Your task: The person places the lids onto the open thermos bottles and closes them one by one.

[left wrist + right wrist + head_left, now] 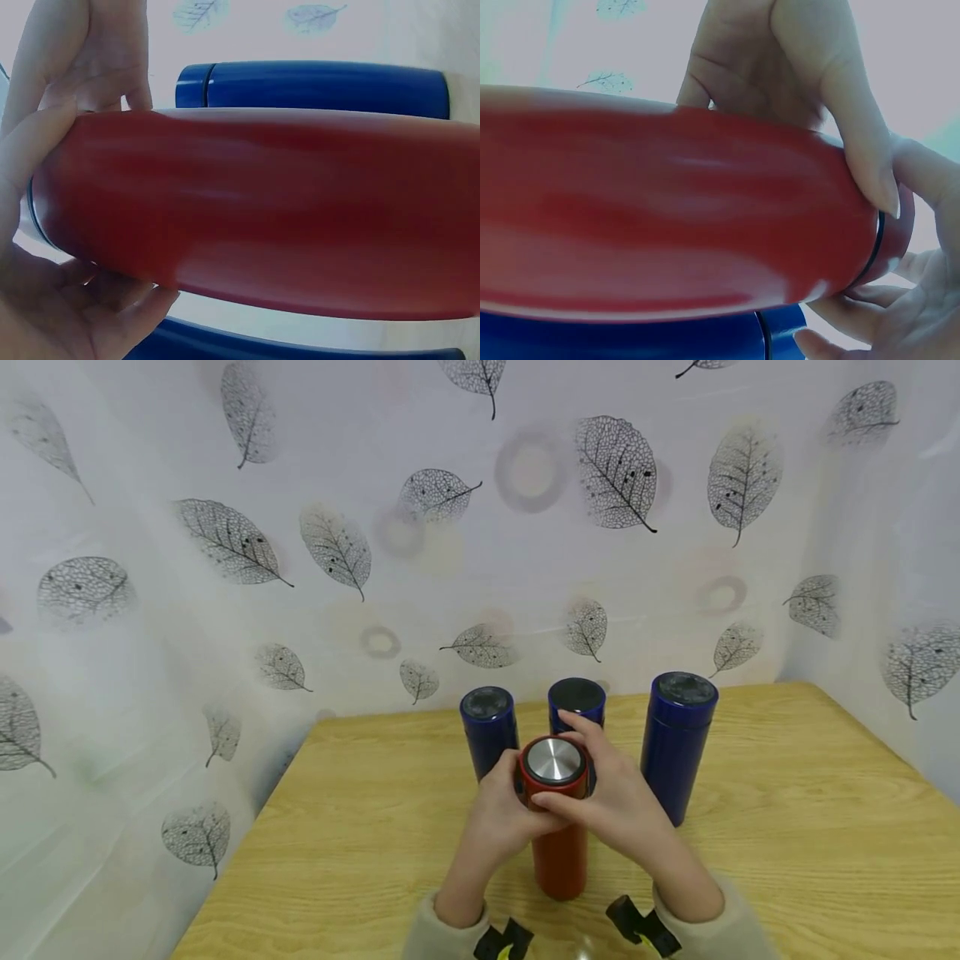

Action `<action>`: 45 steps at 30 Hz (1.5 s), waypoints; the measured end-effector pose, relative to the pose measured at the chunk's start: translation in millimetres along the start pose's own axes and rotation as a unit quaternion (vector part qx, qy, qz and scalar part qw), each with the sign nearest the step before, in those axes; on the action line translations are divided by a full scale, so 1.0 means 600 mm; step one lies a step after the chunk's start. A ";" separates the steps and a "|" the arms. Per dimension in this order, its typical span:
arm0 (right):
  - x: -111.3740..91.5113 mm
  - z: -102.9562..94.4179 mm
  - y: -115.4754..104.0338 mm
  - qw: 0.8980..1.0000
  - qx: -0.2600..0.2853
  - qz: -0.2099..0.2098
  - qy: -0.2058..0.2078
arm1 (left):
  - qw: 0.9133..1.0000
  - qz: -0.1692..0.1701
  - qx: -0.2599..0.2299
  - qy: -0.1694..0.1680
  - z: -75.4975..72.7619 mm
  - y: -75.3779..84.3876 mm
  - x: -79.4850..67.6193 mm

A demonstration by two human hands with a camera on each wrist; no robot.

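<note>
A red thermos bottle [561, 864] with a shiny steel-topped lid [555, 760] stands upright, both hands around its upper end. My left hand [495, 818] grips the body just below the lid, thumb across the near side. Around the lid itself curl the thumb and fingers of my right hand [611, 789], one finger lifted off towards the back. In the right wrist view, a dark seam separates lid and red body [667, 217]. The left wrist view shows the red body [262, 210] filling the middle; the bottle's far side is hidden.
Three dark blue thermos bottles stand behind: one at left [489, 735], one in the middle [576, 696] partly hidden by the right hand, and a third at right [675, 760]. All share a wooden table [360, 852]. A leaf-patterned sheet [480, 568] hangs behind it.
</note>
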State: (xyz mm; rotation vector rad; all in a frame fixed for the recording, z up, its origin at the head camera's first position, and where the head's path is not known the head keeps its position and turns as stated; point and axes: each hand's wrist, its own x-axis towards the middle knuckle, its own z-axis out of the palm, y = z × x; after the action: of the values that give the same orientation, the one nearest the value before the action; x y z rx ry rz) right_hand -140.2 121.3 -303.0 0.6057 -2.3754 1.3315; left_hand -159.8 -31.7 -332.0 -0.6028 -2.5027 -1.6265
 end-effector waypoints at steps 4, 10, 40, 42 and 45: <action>0.000 0.006 -0.003 0.999 -0.026 -0.005 0.022 | 1.000 -0.005 0.023 0.014 0.002 0.005 -0.001; -0.001 0.013 -0.006 0.996 -0.074 -0.020 0.052 | 0.999 -0.008 0.038 0.026 0.005 0.010 -0.003; -0.007 0.031 -0.003 0.966 -0.204 -0.086 0.136 | 0.995 -0.018 0.086 0.051 0.013 0.018 -0.007; -0.006 0.028 -0.002 0.970 -0.192 -0.079 0.123 | 0.995 -0.015 0.088 0.049 0.013 0.019 -0.007; -0.004 0.020 -0.002 0.983 -0.155 -0.050 0.088 | 0.996 -0.001 0.083 0.040 0.011 0.017 -0.005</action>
State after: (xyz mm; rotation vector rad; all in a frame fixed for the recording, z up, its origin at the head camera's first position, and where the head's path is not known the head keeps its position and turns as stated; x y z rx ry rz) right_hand -138.6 110.9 -309.6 0.4855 -2.3085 0.9060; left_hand -152.3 -23.0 -326.9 -0.5064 -2.5473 -1.3937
